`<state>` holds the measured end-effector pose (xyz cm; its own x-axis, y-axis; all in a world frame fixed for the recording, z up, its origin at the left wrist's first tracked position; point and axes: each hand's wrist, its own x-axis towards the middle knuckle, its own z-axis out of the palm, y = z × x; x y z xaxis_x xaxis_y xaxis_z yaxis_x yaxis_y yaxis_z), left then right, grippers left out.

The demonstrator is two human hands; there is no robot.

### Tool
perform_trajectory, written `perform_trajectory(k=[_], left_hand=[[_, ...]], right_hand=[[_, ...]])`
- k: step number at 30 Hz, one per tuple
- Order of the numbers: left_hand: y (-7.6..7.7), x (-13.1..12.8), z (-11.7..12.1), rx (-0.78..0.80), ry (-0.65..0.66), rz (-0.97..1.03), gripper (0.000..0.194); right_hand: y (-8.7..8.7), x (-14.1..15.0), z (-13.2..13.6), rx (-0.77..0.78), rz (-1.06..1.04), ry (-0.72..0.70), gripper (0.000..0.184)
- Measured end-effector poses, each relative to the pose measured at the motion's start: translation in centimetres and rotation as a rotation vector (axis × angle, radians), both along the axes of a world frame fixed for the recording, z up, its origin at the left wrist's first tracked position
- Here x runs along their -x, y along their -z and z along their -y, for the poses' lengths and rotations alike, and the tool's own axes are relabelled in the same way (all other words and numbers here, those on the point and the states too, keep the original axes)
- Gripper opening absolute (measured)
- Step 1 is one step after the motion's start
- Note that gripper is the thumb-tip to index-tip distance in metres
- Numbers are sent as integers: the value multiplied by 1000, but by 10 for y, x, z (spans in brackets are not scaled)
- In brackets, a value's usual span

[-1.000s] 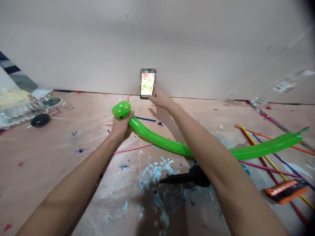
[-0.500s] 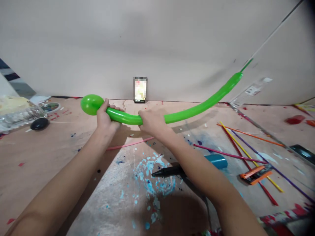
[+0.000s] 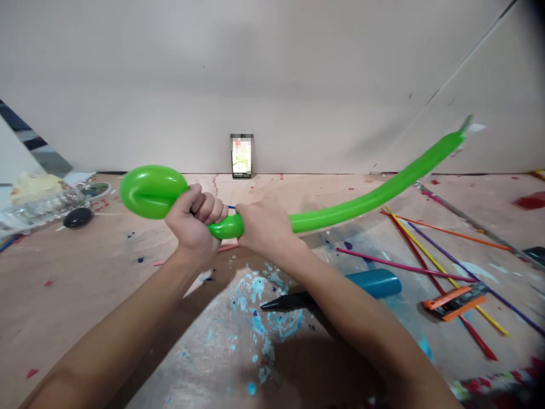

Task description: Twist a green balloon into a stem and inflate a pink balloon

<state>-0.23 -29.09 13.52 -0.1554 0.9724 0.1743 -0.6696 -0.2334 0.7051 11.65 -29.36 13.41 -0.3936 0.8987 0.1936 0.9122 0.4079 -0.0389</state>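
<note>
A long green modelling balloon [image 3: 340, 215] stretches across the view above the table, its thin uninflated tip up at the far right. My left hand [image 3: 198, 218] is closed round it just behind the wide, creased bulge at the left end. Close beside, my right hand [image 3: 268, 222] grips the balloon too, leaving a short fat bubble showing between the hands. Beneath my right forearm lies a tool with a black nozzle and a teal body [image 3: 374, 283], partly covered by the arm. A pink uninflated balloon [image 3: 227, 248] peeks out under the hands.
A phone [image 3: 242, 156] leans on the back wall. Several uninflated balloons, one of them purple [image 3: 451, 262], cross on the right by an orange-and-black object [image 3: 455, 301]. At left are a clear plastic bottle [image 3: 46, 199] and a black oval object [image 3: 78, 217]. Paint spots the table [image 3: 93, 295].
The left-end bulge has grown wider and shows a crease. My left hand has curled tighter and come nearer my right, shortening the stretch between them. The tip has swung further right.
</note>
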Motion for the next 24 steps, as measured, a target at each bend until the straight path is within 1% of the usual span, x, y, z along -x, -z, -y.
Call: perform_trajectory(k=[4, 6, 8, 11, 16, 20, 24], left_hand=[[-6, -9, 14, -145, 1, -98, 54], [-7, -9, 17, -219, -32, -105, 55], [-6, -7, 17, -258, -93, -102, 55], [-1, -1, 15, -281, -172, -136, 55], [4, 0, 16, -273, -229, -191, 54], [11, -4, 19, -264, -192, -243, 52], [20, -5, 22, -254, -203, -325, 56]], right_hand=[[2, 2, 6, 32, -79, -46, 21], [3, 6, 10, 40, -109, -53, 22], [5, 12, 13, 52, -128, -70, 23], [8, 20, 15, 46, -146, -79, 23], [6, 24, 13, 33, -160, -83, 23], [5, 22, 10, 67, -130, -62, 23], [6, 21, 9, 88, -126, -61, 22]])
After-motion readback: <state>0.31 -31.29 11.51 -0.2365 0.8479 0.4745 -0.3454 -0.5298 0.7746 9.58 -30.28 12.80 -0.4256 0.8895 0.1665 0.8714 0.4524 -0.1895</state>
